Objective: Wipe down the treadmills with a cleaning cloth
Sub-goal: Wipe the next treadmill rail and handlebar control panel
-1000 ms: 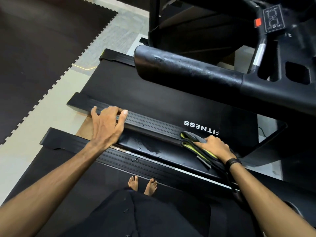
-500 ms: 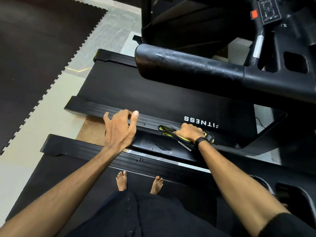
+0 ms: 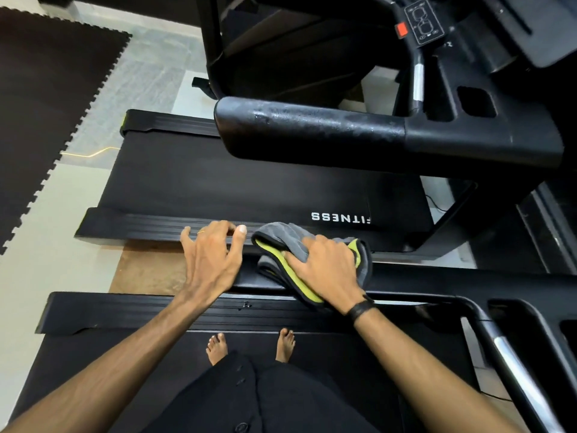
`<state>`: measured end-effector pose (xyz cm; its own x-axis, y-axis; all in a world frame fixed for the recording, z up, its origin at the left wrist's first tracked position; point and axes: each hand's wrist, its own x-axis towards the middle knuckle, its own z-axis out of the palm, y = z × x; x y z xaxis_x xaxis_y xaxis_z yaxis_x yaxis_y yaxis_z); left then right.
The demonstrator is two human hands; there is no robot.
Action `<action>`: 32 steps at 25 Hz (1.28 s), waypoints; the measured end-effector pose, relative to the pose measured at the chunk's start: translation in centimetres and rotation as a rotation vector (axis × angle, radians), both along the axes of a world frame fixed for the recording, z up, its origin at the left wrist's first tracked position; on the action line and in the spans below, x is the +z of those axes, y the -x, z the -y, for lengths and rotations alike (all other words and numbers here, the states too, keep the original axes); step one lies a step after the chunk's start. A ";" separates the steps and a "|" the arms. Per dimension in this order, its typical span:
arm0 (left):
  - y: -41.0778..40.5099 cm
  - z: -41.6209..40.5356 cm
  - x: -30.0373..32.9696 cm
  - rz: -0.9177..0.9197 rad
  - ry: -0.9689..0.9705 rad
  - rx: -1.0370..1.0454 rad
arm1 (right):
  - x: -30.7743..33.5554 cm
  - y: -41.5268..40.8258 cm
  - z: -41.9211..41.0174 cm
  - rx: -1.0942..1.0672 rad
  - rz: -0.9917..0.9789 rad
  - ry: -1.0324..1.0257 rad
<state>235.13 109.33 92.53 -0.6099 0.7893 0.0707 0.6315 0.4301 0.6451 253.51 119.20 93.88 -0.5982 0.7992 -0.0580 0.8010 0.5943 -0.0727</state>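
Note:
A folded grey and yellow-green cleaning cloth (image 3: 282, 245) lies on the black side rail (image 3: 134, 228) of the far treadmill, just below its belt (image 3: 218, 185) printed FITNESS. My right hand (image 3: 324, 265) presses flat on the cloth, fingers spread and pointing left. My left hand (image 3: 210, 260) rests on the same rail right beside the cloth, fingertips hooked over the rail's ridged top. I stand barefoot on the belt of the near treadmill (image 3: 93, 364).
A thick black handrail (image 3: 312, 132) of the far treadmill hangs over its belt, speckled with droplets. The console (image 3: 423, 21) sits top right. A chrome-tipped handrail (image 3: 512, 354) of the near treadmill runs lower right. Black puzzle floor mat (image 3: 46, 104) lies left, beside pale floor.
My right hand slid the cloth left along the rail, close to my left hand. My left hand shifted right along the rail. The camera view moved slightly.

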 end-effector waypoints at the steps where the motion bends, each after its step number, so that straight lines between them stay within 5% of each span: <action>1: 0.6 0.2 -0.1 -0.016 0.015 0.000 | 0.2 -1.3 0.0 -0.007 -0.001 -0.032; 7: 1.9 0.3 -0.5 -0.005 0.080 0.016 | -0.2 -4.7 -6.5 -0.325 0.258 0.183; 13: 1.8 0.2 -0.4 0.050 0.065 0.042 | -3.1 4.0 -6.8 -0.218 0.368 0.442; 17: 1.8 0.2 -0.5 0.045 0.043 0.051 | -2.6 7.6 -3.0 -0.086 0.198 0.321; 23: 2.0 0.2 -1.1 0.062 -0.001 0.098 | 0.4 0.8 0.0 0.040 -0.012 0.040; 28: 1.8 0.2 -0.8 0.079 -0.047 0.146 | -0.4 -1.4 -6.0 -0.209 0.202 0.315; 32: 1.7 0.3 -0.5 0.093 -0.049 0.140 | -2.2 4.1 -6.6 -0.162 0.349 0.495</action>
